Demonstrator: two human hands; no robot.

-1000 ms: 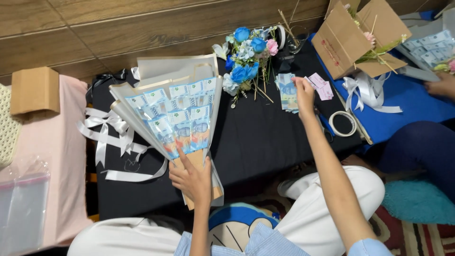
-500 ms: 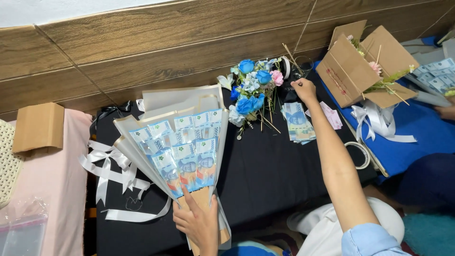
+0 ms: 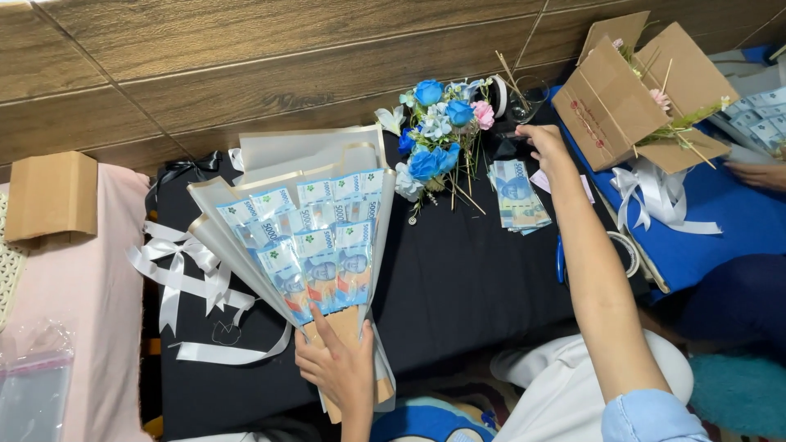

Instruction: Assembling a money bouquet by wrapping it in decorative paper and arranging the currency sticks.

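Gripping the narrow base of the banknote bouquet [image 3: 307, 254], the left hand [image 3: 340, 368] sits at about 6 o'clock, fingers wrapped round the brown paper stem so the fan of notes stays spread and upright toward 12 o'clock. Pinching low seems to keep the cream wrapping sheets from sliding apart. Beneath it lies the black cloth [image 3: 458, 286] covering the bench, which sets the pale things off clearly. White ribbon [image 3: 184, 278] trails loose at 9 o'clock, close enough to pick up. Further out, at 1 o'clock, a stack of banknotes [image 3: 517, 195] lies flat beside the blue flower bunch [image 3: 438, 135]. The right hand [image 3: 544, 143] reaches past them with its fingers bent downward over small items near the cloth's far edge; whether its grip is closed on anything I cannot tell. At 2 o'clock a cardboard box [image 3: 647, 90] holds stems on blue fabric [image 3: 720, 213].
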